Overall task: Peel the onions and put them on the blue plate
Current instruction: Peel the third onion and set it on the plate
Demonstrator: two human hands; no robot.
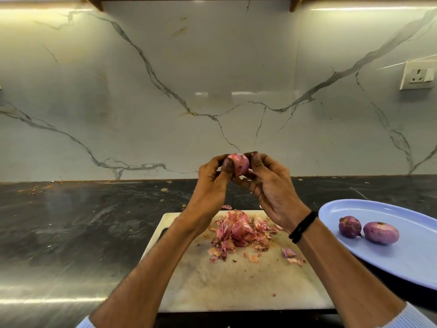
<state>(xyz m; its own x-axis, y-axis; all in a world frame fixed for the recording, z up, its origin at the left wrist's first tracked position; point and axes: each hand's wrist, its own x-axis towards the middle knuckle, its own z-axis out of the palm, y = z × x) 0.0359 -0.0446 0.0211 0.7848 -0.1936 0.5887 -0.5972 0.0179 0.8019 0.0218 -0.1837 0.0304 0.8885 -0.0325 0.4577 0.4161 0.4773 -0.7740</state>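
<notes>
Far left, the dark bench (71,233) stretches out under the veined marble wall (142,91), with crumbs scattered along its back edge at 10 o'clock from the board. Moving in, the pale chopping board (236,285) lies at 6 o'clock in the view, stained and scored. And here is the action: the left hand (211,185) is raised clear of the board, grip closed on the onion, thumb pressed against the bulb's left side and fingers curled behind it. The onion (238,163) is dead centre, in the air at 12 o'clock from the board, pink-red skin showing between the 2 hands. At its 3 o'clock is the right hand (272,192), grip closed on the same bulb, fingertips pinching near the top while the lower fingers cup underneath. A black band (302,227) circles that wrist. Below the hands, a heap of pink peel (238,233) sits on the far half of the board, with stray flakes trailing toward 5 o'clock. Over to the right, the blue plate (402,263) rests on the bench at 3 o'clock from the board, its far side cut off by the frame. It holds 2 bulbs side by side: a smaller dark onion (350,226), and at its 3 o'clock a larger pale onion (381,232). High at 2 o'clock, a wall socket (417,78)
</notes>
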